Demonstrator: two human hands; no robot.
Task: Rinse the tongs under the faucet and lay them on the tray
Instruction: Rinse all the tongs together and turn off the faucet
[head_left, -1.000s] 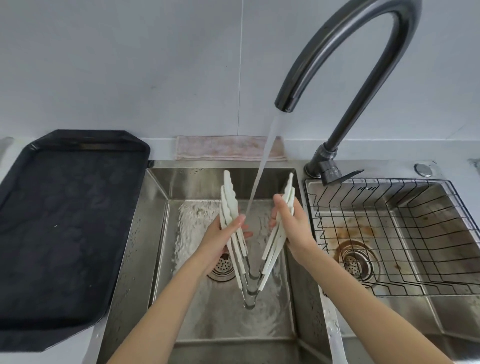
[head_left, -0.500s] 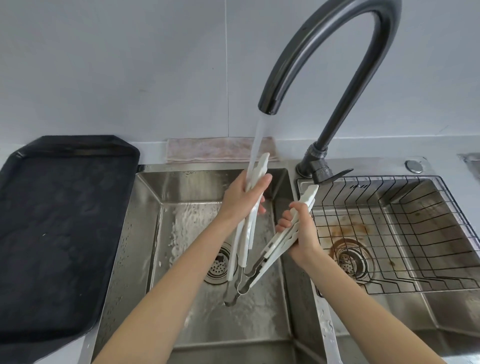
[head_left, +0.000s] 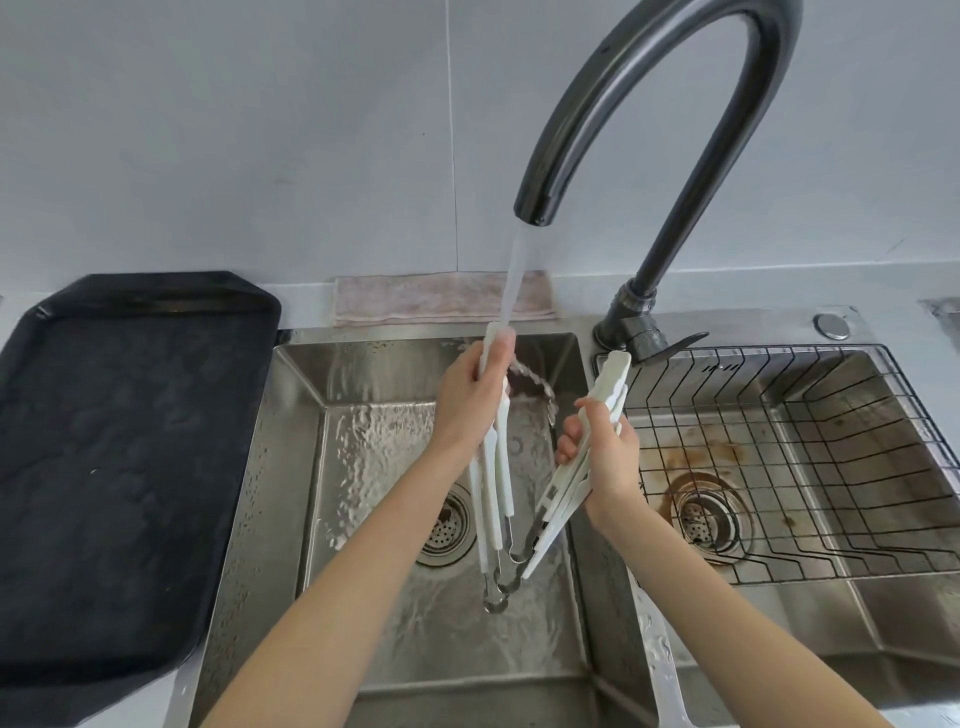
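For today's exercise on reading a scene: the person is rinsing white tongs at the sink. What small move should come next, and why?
Probably swing the arm bundle in the right hand under the water stream. The stream lands on the tips held by the left hand, while the right bundle of the tongs sits clear of it.

Two bare hands appear, a left hand (head_left: 470, 402) and a right hand (head_left: 605, 457). Together they hold several white-handled metal tongs (head_left: 566, 486); the exact number cannot be told. There is one dark curved faucet (head_left: 649, 78), two stainless steel sink basins (head_left: 291, 467), two round drains (head_left: 441, 527), one black rectangular tray (head_left: 119, 441), one black wire rack (head_left: 831, 467) and one pinkish folded cloth (head_left: 431, 299).
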